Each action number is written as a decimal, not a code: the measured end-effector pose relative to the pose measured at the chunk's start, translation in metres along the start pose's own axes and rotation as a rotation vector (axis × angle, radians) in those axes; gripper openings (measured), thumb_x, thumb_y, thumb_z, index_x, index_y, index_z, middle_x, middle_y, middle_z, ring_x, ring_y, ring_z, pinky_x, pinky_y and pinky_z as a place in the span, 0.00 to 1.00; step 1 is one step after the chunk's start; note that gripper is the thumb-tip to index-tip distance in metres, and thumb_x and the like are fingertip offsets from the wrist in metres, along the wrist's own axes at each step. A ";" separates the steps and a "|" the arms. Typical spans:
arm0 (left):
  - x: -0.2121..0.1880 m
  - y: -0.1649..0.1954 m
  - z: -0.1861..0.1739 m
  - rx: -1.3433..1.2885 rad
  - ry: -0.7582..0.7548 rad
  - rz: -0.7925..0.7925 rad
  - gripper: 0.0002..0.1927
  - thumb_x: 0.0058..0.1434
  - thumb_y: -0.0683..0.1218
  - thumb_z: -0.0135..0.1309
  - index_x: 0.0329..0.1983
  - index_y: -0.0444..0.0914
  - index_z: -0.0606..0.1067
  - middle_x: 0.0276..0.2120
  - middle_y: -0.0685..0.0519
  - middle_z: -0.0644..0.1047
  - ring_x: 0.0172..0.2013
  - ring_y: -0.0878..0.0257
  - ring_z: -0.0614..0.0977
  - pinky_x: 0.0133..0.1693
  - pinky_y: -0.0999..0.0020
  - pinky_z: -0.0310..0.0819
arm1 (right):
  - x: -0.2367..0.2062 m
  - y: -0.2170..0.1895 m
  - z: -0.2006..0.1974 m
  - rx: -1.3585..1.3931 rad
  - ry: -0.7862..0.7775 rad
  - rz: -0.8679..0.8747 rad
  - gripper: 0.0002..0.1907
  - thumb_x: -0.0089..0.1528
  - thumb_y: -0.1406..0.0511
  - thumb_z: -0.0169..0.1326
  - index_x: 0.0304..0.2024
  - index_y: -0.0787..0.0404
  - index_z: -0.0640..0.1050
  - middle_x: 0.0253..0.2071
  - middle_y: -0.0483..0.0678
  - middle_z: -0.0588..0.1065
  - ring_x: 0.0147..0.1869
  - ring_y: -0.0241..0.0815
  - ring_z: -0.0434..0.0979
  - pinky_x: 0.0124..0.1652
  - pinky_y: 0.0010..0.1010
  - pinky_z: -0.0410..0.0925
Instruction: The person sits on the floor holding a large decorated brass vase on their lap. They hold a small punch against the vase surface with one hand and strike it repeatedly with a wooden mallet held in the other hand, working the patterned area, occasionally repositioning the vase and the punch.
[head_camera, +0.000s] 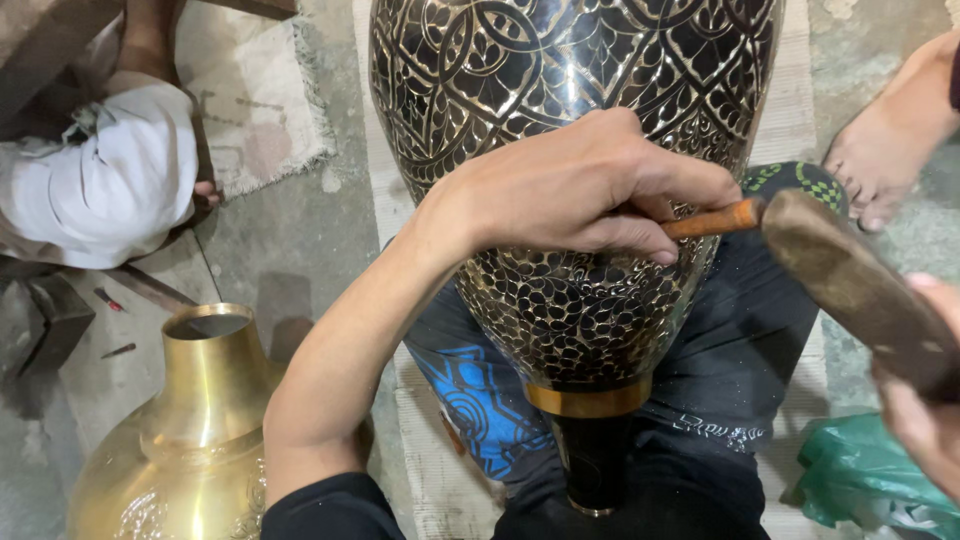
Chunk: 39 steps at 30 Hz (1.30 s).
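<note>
In the centre of the frame a large engraved vase (570, 150), black with a bright metal pattern, lies across the person's lap, its narrow neck pointing to the bottom edge. The left hand (590, 190) rests on the belly of the vase and is closed around a small chisel with an orange wooden handle (715, 218); the working tip is hidden under the fingers, so I cannot tell exactly where it touches the metal. At the right edge the right hand (925, 400) grips the handle of a wooden mallet (850, 280), whose head is just beside the end of the chisel. I judge that the engraving step is in hand, one stroke among many. The next move seems to call for a short, controlled tap and a steady left hand. In the lower left stands a plain brass vase (190, 430).
</note>
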<state>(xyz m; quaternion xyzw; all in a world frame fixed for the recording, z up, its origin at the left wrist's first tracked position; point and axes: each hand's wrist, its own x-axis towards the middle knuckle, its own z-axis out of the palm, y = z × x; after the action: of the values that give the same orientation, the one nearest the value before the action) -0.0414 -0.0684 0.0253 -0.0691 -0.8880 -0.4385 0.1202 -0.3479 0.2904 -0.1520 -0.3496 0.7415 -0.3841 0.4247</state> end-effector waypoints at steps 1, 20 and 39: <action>0.000 0.000 0.000 0.001 -0.001 0.004 0.18 0.65 0.47 0.63 0.52 0.38 0.71 0.25 0.49 0.79 0.27 0.48 0.80 0.30 0.54 0.66 | 0.001 -0.002 0.001 0.159 -0.037 0.009 0.21 0.67 0.70 0.50 0.62 0.59 0.68 0.39 0.43 0.73 0.37 0.28 0.76 0.34 0.20 0.69; -0.001 -0.002 -0.001 0.021 -0.020 -0.012 0.19 0.68 0.49 0.63 0.58 0.40 0.73 0.27 0.49 0.78 0.29 0.49 0.81 0.33 0.53 0.66 | -0.014 -0.003 0.018 -0.329 0.144 -0.064 0.14 0.70 0.64 0.54 0.56 0.64 0.72 0.35 0.46 0.75 0.35 0.33 0.74 0.38 0.24 0.68; 0.002 0.001 0.001 0.008 -0.013 -0.037 0.19 0.68 0.48 0.62 0.59 0.40 0.73 0.29 0.52 0.82 0.30 0.56 0.85 0.32 0.57 0.70 | -0.008 -0.062 0.016 -0.391 0.073 -0.225 0.17 0.69 0.71 0.50 0.61 0.67 0.70 0.38 0.51 0.73 0.38 0.36 0.74 0.40 0.26 0.68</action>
<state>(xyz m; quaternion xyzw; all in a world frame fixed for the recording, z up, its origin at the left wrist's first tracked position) -0.0430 -0.0674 0.0260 -0.0552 -0.8916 -0.4368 0.1063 -0.3184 0.2645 -0.1010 -0.4915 0.7732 -0.2903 0.2762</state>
